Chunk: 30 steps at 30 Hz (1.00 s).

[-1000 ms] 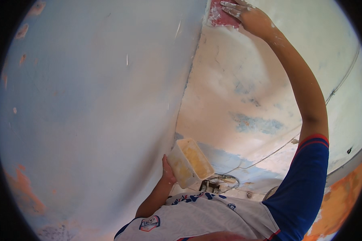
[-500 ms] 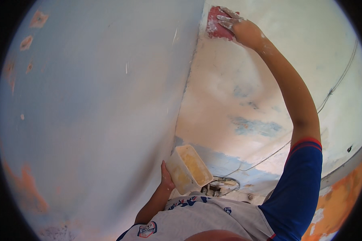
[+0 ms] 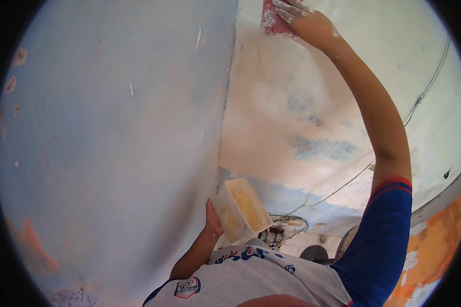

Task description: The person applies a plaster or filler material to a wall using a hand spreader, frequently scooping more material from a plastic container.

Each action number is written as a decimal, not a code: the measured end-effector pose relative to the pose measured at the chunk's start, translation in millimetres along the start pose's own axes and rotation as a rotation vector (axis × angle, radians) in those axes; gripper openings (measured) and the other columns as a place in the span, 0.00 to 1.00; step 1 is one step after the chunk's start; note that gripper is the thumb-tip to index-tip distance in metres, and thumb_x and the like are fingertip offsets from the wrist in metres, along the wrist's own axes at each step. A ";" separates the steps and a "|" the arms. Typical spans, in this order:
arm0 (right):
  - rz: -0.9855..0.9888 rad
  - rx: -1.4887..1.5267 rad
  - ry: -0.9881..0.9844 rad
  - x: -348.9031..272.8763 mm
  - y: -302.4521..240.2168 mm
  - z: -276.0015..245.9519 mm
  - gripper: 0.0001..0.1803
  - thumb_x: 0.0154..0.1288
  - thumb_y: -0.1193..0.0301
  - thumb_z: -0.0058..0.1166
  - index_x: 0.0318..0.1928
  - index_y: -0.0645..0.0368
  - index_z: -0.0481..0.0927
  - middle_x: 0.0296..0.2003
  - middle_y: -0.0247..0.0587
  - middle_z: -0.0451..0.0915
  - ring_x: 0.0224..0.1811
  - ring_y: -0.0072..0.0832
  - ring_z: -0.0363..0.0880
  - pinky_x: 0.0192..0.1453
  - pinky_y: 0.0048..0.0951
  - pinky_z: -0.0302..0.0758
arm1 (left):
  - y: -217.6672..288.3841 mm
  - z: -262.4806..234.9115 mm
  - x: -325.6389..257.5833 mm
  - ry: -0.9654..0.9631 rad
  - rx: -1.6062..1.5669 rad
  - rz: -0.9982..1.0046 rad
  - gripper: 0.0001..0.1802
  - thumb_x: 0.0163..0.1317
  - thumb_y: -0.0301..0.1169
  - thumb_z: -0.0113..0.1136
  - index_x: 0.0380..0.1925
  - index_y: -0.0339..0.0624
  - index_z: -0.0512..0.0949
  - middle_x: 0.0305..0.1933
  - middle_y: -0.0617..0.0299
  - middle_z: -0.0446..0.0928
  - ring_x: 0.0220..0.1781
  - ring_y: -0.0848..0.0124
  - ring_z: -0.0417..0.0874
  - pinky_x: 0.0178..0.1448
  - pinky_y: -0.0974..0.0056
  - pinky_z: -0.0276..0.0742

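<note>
- Right hand (image 3: 312, 23): top of frame, fingers spread flat on red spreader (image 3: 275, 20); moved up the patched wall (image 3: 292, 117) since earlier.
- Left hand (image 3: 212, 222): lower centre, gripping putty tub (image 3: 241, 210), unchanged.

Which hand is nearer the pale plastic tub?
Left. The left hand grips the plastic tub by its side; the right hand is raised far above, pressing a red pad against the wall.
</note>
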State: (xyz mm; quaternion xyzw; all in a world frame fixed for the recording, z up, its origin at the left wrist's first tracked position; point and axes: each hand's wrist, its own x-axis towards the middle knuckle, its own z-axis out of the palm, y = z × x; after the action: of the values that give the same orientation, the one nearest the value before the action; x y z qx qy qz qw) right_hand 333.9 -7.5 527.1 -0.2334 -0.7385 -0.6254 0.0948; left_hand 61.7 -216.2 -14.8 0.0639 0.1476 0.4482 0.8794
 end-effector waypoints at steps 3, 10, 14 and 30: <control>-0.086 -0.114 0.105 12.8 7.9 -5.9 0.22 0.69 0.68 0.51 0.62 0.59 0.79 0.69 0.40 0.76 0.74 0.33 0.72 0.62 0.33 0.82 | -11.6 -4.4 -2.6 0.005 -0.008 -0.028 0.49 0.70 0.72 0.27 0.75 0.48 0.65 0.74 0.51 0.70 0.74 0.49 0.72 0.77 0.40 0.66; 0.067 -0.093 -0.189 30.7 0.0 13.5 0.26 0.70 0.73 0.51 0.68 0.58 0.74 0.73 0.34 0.70 0.73 0.34 0.71 0.65 0.34 0.81 | -10.6 9.0 3.8 0.064 0.003 -0.014 0.48 0.72 0.71 0.25 0.75 0.47 0.65 0.73 0.51 0.71 0.73 0.49 0.73 0.76 0.42 0.67; 0.138 0.015 -0.144 29.4 4.6 -1.2 0.29 0.67 0.72 0.57 0.70 0.54 0.74 0.75 0.30 0.67 0.78 0.29 0.63 0.69 0.31 0.78 | -17.4 -4.9 1.8 0.036 -0.038 0.106 0.48 0.71 0.71 0.25 0.75 0.48 0.65 0.73 0.51 0.71 0.74 0.49 0.72 0.76 0.41 0.67; 0.098 -0.013 -0.119 48.2 -5.3 21.7 0.25 0.69 0.75 0.51 0.67 0.57 0.76 0.75 0.32 0.68 0.80 0.28 0.60 0.64 0.31 0.82 | -11.0 -17.8 7.5 0.016 -0.065 0.169 0.49 0.70 0.73 0.26 0.76 0.50 0.64 0.75 0.52 0.69 0.75 0.48 0.70 0.77 0.40 0.65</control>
State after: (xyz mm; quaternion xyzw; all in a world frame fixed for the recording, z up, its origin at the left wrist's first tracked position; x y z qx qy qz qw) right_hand 292.7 23.8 538.9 -0.3069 -0.7263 -0.6099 0.0797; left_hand 68.6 -216.9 -35.8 0.0440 0.1341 0.5260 0.8387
